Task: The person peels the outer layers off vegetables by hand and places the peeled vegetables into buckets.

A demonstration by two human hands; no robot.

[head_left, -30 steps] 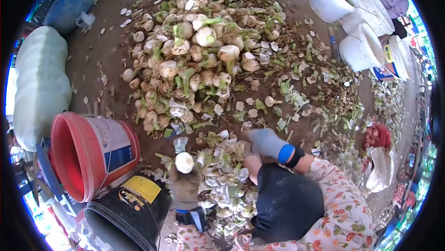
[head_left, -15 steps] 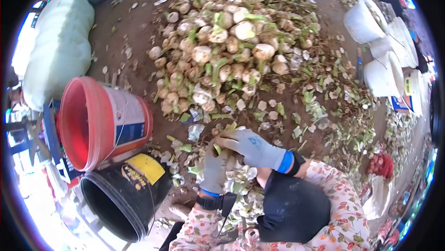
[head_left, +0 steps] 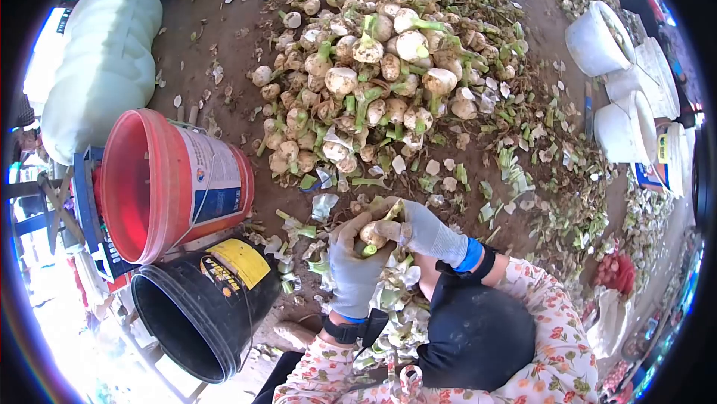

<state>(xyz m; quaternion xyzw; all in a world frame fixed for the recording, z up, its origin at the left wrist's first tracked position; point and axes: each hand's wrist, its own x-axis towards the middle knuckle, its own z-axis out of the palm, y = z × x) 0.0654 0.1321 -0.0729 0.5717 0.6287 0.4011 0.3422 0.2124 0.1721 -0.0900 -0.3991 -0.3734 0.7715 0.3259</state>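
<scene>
Between my two gloved hands is a garlic bulb (head_left: 371,235), pale and soil-stained, with a bit of green showing below it. My left hand (head_left: 352,269) curls round its left and lower side, fingers bent. From the right, my right hand (head_left: 429,236) closes on the same bulb; a yellowish stem-like piece (head_left: 394,210) sticks up by its fingers. Just beyond lies a large heap of garlic bulbs (head_left: 341,81), many with green stem stubs and dirty roots. Cut leaves and peelings (head_left: 396,284) lie under and around my hands.
A red bucket (head_left: 127,187) and a black bucket (head_left: 168,329) lie tilted at my left, mouths facing left. Behind them is a big pale green sack-like bundle (head_left: 104,60). Several white buckets (head_left: 624,128) stand at the right. A red mesh bag (head_left: 615,272) lies below them.
My hands have turned and drawn apart slightly, so the bulb between them now shows. The whole view has shifted a little with my head.
</scene>
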